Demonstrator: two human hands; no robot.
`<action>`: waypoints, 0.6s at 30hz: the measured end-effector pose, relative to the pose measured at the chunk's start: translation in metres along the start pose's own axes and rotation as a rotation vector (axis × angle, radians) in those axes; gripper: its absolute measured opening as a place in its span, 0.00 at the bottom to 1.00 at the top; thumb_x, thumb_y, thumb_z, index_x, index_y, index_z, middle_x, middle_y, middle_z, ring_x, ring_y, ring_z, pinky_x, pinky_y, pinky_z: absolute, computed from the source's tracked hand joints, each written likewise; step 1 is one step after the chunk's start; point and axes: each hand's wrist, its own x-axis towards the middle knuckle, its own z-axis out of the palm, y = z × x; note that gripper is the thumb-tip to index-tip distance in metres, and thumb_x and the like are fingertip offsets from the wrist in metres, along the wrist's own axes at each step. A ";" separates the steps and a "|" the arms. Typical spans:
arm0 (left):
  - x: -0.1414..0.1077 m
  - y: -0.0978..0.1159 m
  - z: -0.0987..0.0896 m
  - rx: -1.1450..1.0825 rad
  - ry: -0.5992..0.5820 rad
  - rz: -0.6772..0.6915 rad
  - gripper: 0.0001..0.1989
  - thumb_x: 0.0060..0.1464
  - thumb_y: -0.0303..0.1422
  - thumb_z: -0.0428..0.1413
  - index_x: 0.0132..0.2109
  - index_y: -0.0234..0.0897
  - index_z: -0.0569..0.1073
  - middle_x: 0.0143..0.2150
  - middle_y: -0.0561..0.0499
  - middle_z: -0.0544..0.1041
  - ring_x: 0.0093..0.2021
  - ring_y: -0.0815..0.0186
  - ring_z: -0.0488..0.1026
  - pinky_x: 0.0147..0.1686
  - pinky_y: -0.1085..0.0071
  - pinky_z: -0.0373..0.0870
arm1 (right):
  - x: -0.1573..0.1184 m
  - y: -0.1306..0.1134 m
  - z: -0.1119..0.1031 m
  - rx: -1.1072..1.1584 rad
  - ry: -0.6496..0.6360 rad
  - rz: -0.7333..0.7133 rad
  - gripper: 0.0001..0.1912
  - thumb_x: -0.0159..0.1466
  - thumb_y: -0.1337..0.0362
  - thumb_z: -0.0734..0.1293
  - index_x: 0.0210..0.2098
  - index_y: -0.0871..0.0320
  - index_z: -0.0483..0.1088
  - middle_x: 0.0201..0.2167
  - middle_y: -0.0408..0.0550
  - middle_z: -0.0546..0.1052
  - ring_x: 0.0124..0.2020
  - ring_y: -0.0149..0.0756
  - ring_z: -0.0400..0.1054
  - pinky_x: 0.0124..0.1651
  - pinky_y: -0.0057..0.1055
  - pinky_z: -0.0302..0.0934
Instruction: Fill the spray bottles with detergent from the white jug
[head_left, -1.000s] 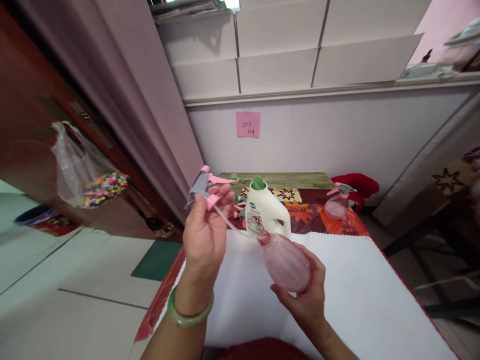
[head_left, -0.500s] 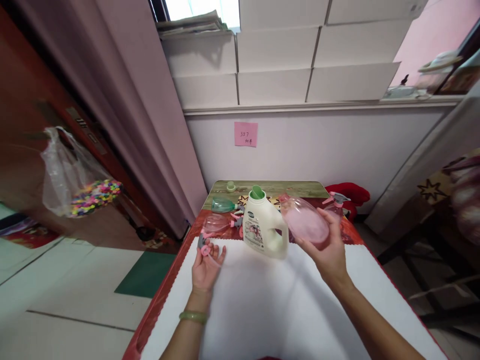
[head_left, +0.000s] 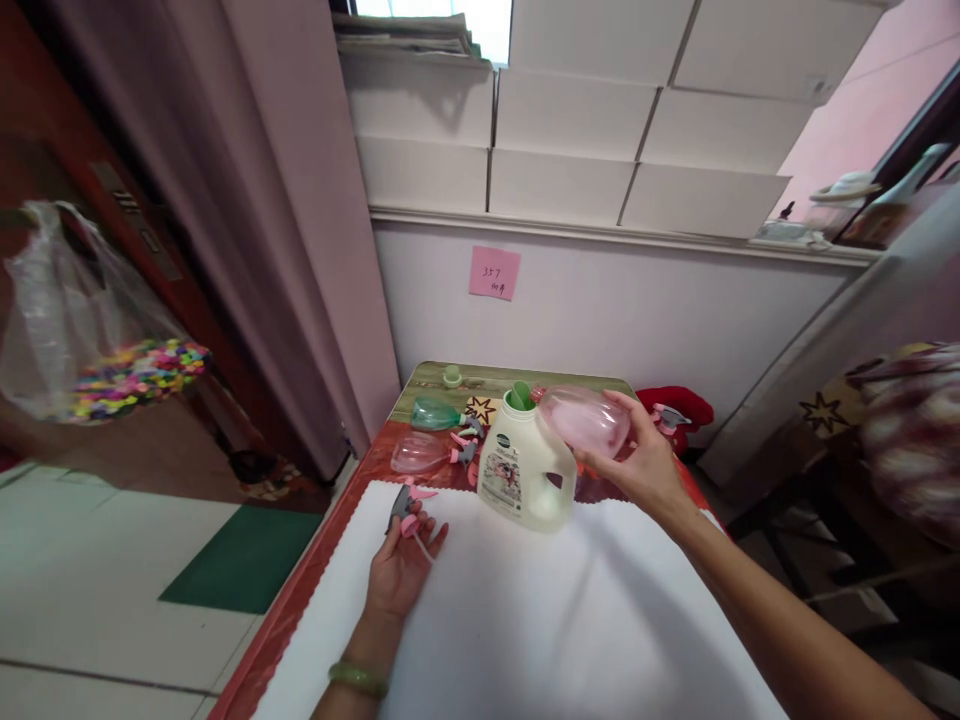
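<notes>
My right hand [head_left: 641, 462] is wrapped around a pink see-through bottle [head_left: 583, 420]. The bottle lies almost level, and whitish liquid shows inside it. Its neck points left, right beside the green-rimmed mouth of a cream jug [head_left: 529, 485]; whether the two touch I cannot tell. The jug stands upright with its handle to the right. In my left hand [head_left: 396, 578], palm up, is a pink and grey spray head [head_left: 406, 510] with its thin tube hanging down. A green spray bottle [head_left: 436, 413] and a pink spray bottle [head_left: 420, 454] lie left of the jug.
A white sheet [head_left: 495, 610] covers the front of the red-topped table. A green cap [head_left: 451, 376] sits at the table's back left. Another spray head [head_left: 670, 416] shows behind my right hand. The wall bears a pink note [head_left: 495, 273].
My right hand has moved the pink bottle left and tipped it flatter, bringing its neck to the jug's mouth. My left hand still holds the spray head, slightly lower. The view has shifted.
</notes>
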 end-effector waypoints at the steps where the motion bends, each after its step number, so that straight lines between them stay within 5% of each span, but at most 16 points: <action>1: 0.000 0.000 0.000 0.002 -0.005 -0.003 0.16 0.68 0.33 0.47 0.45 0.40 0.81 0.36 0.47 0.83 0.39 0.62 0.82 0.54 0.52 0.76 | 0.002 -0.002 -0.002 -0.024 -0.011 -0.015 0.43 0.50 0.50 0.77 0.63 0.52 0.65 0.60 0.55 0.73 0.56 0.52 0.69 0.55 0.49 0.67; 18: 0.002 -0.001 0.000 -0.029 0.027 -0.012 0.18 0.68 0.32 0.46 0.40 0.37 0.81 0.34 0.44 0.83 0.39 0.59 0.82 0.54 0.52 0.77 | 0.022 -0.030 -0.021 -0.190 -0.138 0.011 0.43 0.49 0.52 0.78 0.62 0.52 0.67 0.57 0.54 0.76 0.53 0.52 0.73 0.51 0.48 0.69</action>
